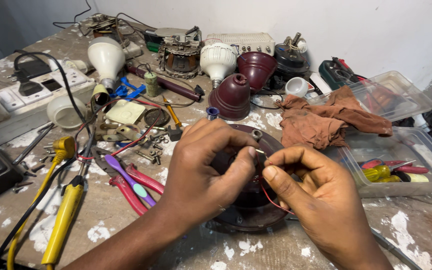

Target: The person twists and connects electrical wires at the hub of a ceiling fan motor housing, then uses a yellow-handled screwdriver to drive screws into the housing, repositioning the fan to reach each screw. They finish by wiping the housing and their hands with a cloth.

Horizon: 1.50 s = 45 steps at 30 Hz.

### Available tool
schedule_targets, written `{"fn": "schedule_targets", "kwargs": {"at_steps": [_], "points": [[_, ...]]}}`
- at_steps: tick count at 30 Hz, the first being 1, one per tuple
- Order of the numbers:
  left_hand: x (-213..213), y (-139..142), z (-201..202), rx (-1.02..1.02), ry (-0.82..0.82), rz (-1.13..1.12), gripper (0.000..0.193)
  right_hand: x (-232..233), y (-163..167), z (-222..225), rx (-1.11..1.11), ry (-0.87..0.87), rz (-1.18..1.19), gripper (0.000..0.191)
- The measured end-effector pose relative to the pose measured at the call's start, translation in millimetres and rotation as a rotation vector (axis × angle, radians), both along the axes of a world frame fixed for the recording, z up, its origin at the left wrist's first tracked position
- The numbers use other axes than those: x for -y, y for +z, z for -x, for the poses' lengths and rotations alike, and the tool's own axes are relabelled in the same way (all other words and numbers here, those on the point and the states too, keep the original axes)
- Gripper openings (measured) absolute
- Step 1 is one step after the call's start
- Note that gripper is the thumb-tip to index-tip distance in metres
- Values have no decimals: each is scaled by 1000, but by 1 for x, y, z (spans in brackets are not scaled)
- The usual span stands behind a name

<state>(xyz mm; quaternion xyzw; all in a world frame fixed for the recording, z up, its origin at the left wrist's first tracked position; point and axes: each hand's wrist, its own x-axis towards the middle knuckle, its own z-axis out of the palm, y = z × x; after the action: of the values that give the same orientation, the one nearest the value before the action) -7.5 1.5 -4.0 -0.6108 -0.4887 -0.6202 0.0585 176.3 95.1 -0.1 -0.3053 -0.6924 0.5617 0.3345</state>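
Your left hand (203, 167) and right hand (316, 200) pinching a thin red wire (268, 195) between fingertips, its bare end pointing left, wire trailing down toward you, over the round maroon motor housing (248, 210) near the workbench (286, 247) front edge, red pliers (131, 187) left, rust cloth (326, 117) behind

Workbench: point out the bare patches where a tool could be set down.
Bare bench lies near the front edge, below the round motor between both wrists, and front left beside the yellow soldering iron. Crowded: screws and pliers left of the left hand, bulbs and parts behind.
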Motion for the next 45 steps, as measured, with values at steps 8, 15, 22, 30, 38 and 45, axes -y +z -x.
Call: {"fn": "schedule_targets", "kwargs": {"at_steps": [8, 15, 22, 30, 38, 45], "points": [[1, 1, 2, -21, -34, 18, 6, 8, 6, 5, -30, -69, -67, 20], [5, 4, 3, 1, -131, 75, 6, 23, 12, 11, -101, 8, -491, 11], [4, 6, 4, -56, -152, 66, 9, 28, 15, 13, -83, -62, -586, 9], [2, -3, 0, 137, -161, 145, 8, 27, 11, 17, -117, -25, -513, 5], [1, -5, -2, 313, -225, 248, 7, 28, 6, 16, -172, -16, -355, 8], [6, 0, 3, 23, -141, 108, 5, 27, 8, 15, -104, -68, -630, 6]]}}
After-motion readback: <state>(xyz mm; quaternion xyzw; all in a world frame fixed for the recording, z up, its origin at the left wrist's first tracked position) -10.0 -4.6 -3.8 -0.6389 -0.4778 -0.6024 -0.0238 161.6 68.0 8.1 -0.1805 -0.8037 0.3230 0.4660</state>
